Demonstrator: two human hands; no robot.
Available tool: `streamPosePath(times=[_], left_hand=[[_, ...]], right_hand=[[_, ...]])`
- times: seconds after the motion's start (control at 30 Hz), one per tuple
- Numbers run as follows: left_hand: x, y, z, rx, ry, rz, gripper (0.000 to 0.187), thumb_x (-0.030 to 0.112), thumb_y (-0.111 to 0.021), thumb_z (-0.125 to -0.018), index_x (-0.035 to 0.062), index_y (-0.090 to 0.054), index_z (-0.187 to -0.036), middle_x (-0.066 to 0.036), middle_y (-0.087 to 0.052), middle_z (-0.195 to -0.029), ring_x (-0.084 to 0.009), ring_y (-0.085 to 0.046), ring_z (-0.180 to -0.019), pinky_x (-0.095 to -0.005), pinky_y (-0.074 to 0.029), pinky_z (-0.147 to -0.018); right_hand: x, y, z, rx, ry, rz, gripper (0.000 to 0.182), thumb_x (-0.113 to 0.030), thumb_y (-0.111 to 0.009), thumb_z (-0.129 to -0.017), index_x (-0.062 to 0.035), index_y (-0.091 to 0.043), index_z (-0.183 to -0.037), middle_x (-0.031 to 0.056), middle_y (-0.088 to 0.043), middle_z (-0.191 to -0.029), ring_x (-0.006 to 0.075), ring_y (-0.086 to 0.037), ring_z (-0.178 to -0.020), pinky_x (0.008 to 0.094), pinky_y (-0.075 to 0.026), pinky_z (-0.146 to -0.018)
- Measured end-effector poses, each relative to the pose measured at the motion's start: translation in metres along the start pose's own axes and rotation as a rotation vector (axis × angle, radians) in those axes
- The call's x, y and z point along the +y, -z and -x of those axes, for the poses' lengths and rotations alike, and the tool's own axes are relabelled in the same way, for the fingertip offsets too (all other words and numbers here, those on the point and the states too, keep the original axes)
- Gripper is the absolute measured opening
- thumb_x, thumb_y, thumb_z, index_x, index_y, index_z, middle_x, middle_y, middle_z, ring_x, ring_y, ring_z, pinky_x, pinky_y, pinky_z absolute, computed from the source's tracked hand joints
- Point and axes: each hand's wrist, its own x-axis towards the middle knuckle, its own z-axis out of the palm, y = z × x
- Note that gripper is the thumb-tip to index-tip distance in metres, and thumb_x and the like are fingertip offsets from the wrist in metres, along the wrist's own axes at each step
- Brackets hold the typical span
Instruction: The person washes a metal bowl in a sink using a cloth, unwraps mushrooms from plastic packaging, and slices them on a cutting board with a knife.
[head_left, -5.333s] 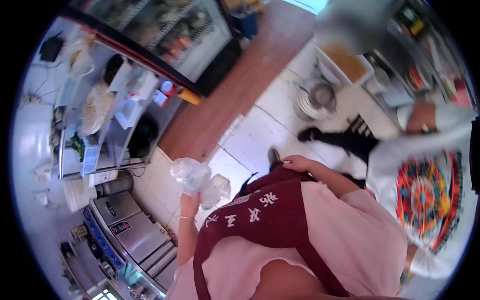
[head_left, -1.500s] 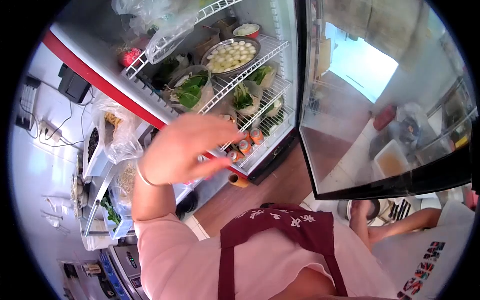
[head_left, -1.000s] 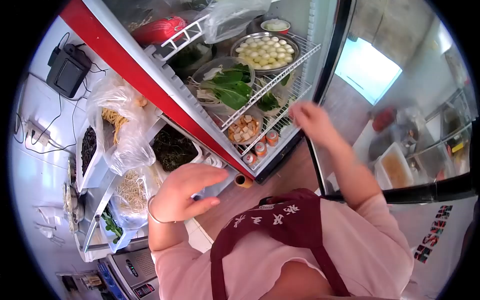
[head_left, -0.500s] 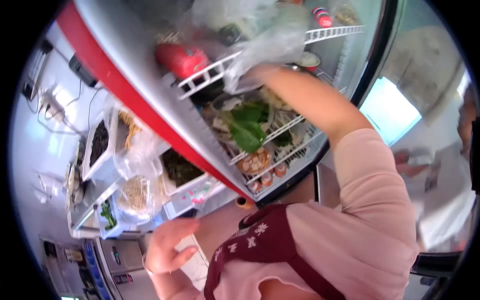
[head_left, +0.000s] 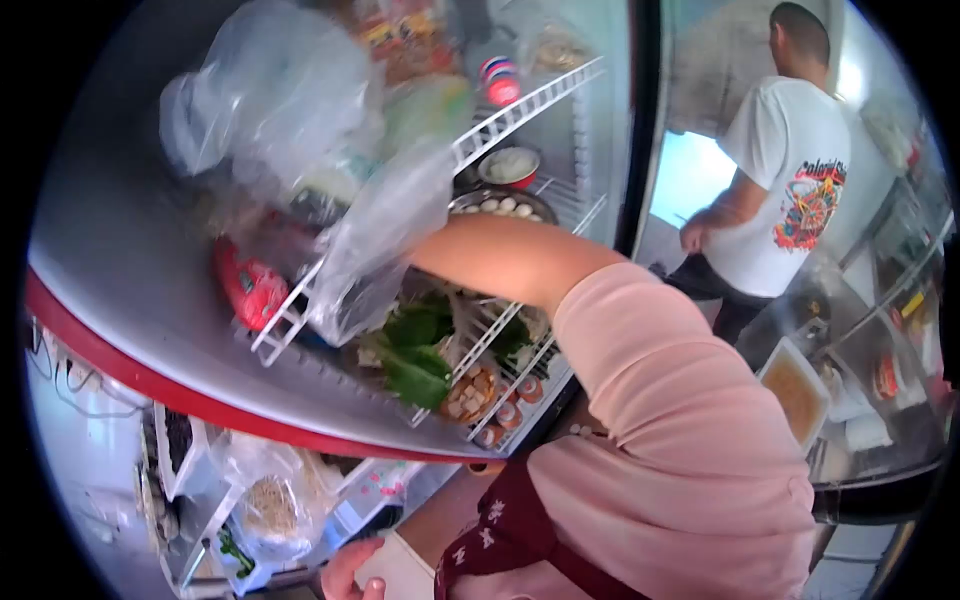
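Observation:
My right forearm (head_left: 500, 255) reaches into the open fridge under a wire shelf (head_left: 530, 110). A clear plastic bag (head_left: 380, 240) hangs over its far end, and the fingers are hidden. Nearest to it are green leaves (head_left: 415, 350) and a metal bowl of white round items (head_left: 505, 207). Below lies a container of pale cubes (head_left: 468, 392). At the bottom edge, partly cut off, is my left hand (head_left: 355, 575), thumb and fingers apart, with nothing visible in it.
A red package (head_left: 250, 285) and plastic bags (head_left: 285, 95) fill the upper shelf. The fridge's red edge (head_left: 200, 413) crosses the left side. Below it stands a bag of pale strands (head_left: 270, 505). A person in a white shirt (head_left: 790, 180) is at the right, near a tray (head_left: 795, 390).
The view has swung, shifting the fridge's contents left and down. My left hand is lower, partly out of frame. My right arm is still inside the fridge. The other person is now in fuller view.

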Motion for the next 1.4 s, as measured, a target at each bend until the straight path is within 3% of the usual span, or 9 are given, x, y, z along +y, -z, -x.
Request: streamPosePath(times=[0.33,0.5,0.7,0.8,0.9,0.97,1.1,1.3,1.4], left_hand=[[-0.027,-0.019,-0.012,0.074,-0.103,0.180,0.035,0.025,-0.062,-0.083,-0.0034,-0.060,-0.104,-0.018,-0.065,-0.098,-0.0298,-0.063,-0.089,-0.0359,-0.047,-0.078],[-0.049,-0.023,-0.007,0.029,-0.128,0.249,0.036,0.026,-0.058,-0.087,-0.0023,-0.057,-0.109,-0.023,-0.063,-0.101,-0.0300,-0.062,-0.095,-0.0370,-0.046,-0.084],[-0.061,-0.034,-0.016,0.006,-0.084,0.413,0.032,0.020,-0.060,-0.084,-0.0034,-0.059,-0.106,-0.017,-0.065,-0.101,-0.0277,-0.063,-0.093,-0.0348,-0.047,-0.081],[-0.065,-0.038,-0.033,-0.124,-0.162,0.512,0.030,0.014,-0.058,-0.084,-0.0051,-0.059,-0.106,-0.018,-0.064,-0.102,-0.0281,-0.062,-0.094,-0.0355,-0.047,-0.083],[-0.067,-0.042,-0.050,-0.229,-0.172,0.517,0.033,0.023,-0.056,-0.087,-0.0042,-0.058,-0.106,-0.020,-0.064,-0.100,-0.0290,-0.062,-0.094,-0.0377,-0.046,-0.084],[-0.069,-0.046,-0.059,-0.261,-0.182,0.533,0.031,0.021,-0.056,-0.087,-0.0039,-0.058,-0.106,-0.019,-0.065,-0.100,-0.0285,-0.062,-0.095,-0.0378,-0.046,-0.085],[-0.068,-0.058,-0.082,-0.407,-0.217,0.606,0.030,0.015,-0.054,-0.089,-0.0035,-0.057,-0.112,-0.013,-0.063,-0.107,-0.0229,-0.059,-0.101,-0.0319,-0.045,-0.087],[-0.052,-0.100,-0.117,-0.511,0.082,0.973,0.042,0.021,-0.050,-0.094,0.0029,-0.040,-0.129,-0.010,-0.050,-0.126,-0.0208,-0.053,-0.111,-0.0326,-0.045,-0.090],[-0.056,-0.120,-0.126,-0.670,0.098,1.091,0.039,0.022,-0.048,-0.095,0.0044,-0.040,-0.129,-0.011,-0.048,-0.125,-0.0237,-0.054,-0.110,-0.0355,-0.047,-0.088]], right_hand=[[-0.012,0.047,0.024,0.102,0.041,-0.389,0.027,-0.017,-0.056,-0.088,-0.0010,-0.058,-0.110,0.0128,-0.061,-0.105,0.0235,-0.064,-0.083,0.0329,-0.056,-0.070],[-0.026,0.080,0.064,0.162,0.094,-0.525,0.028,-0.017,-0.057,-0.088,-0.0007,-0.057,-0.110,0.0130,-0.061,-0.106,0.0236,-0.064,-0.083,0.0328,-0.056,-0.070],[-0.017,0.116,0.138,0.281,0.148,-0.627,0.028,-0.017,-0.057,-0.088,-0.0004,-0.057,-0.111,0.0132,-0.060,-0.108,0.0238,-0.064,-0.083,0.0327,-0.057,-0.070],[0.001,0.124,0.184,0.358,0.134,-0.661,0.028,-0.017,-0.058,-0.088,-0.0002,-0.056,-0.111,0.0133,-0.060,-0.109,0.0239,-0.064,-0.083,0.0327,-0.057,-0.070],[0.035,0.135,0.211,0.482,0.109,-0.620,0.043,-0.007,-0.053,-0.083,0.0060,-0.042,-0.123,0.0165,-0.059,-0.098,0.0201,-0.062,-0.077,0.0339,-0.058,-0.069],[0.050,0.136,0.236,0.538,0.147,-0.551,0.036,-0.018,-0.055,-0.086,-0.0014,-0.051,-0.117,0.0007,-0.053,-0.079,0.0101,-0.053,-0.073,0.0276,-0.054,-0.070],[0.041,0.127,0.293,0.604,0.083,-0.510,0.038,-0.014,-0.050,-0.086,-0.0008,-0.048,-0.122,-0.0013,-0.050,-0.073,0.0080,-0.051,-0.068,0.0230,-0.048,-0.065],[0.056,0.103,0.354,0.553,0.069,-0.508,0.040,-0.009,-0.046,-0.086,0.0018,-0.045,-0.125,-0.0032,-0.045,-0.063,0.0063,-0.045,-0.057,0.0199,-0.040,-0.060],[0.045,0.076,0.393,0.600,0.038,-0.534,0.040,-0.006,-0.046,-0.083,-0.0008,-0.050,-0.123,0.0003,-0.058,-0.072,0.0026,-0.042,-0.051,0.0167,-0.036,-0.051]])
